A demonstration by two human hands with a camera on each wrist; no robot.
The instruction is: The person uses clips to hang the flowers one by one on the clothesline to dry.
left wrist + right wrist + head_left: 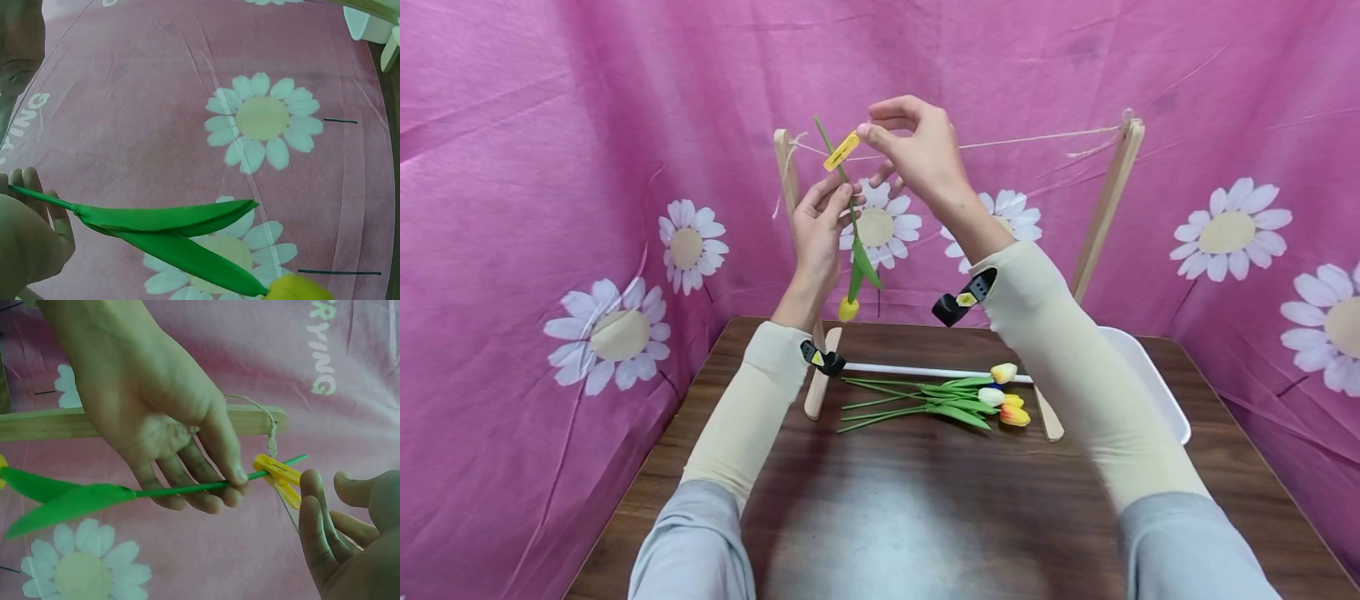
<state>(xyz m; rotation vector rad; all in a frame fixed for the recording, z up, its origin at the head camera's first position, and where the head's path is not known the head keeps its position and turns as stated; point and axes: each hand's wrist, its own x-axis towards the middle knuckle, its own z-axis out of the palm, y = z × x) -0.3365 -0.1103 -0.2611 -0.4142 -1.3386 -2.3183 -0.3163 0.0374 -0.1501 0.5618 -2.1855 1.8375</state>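
Note:
My left hand [822, 221] pinches the green stem of a yellow tulip [848, 310] between thumb and fingers. The tulip hangs head down, its two leaves [169, 219] below the hand. Higher on the stem, a yellow clothespin [842, 152] sits across both the stem and the string [1037, 139]. Beside the pin is my right hand [921, 154], its thumb and fingers spread apart, with fingertips right at the pin's handle end in the right wrist view.
The string runs between two wooden posts [1105, 212] of a stand with a white crossbar [917, 371]. Several tulips [955, 402] lie on the brown table [887, 517]. A white tray [1157, 383] sits at the right, partly behind my right arm. Pink flowered cloth [1000, 50] surrounds the table.

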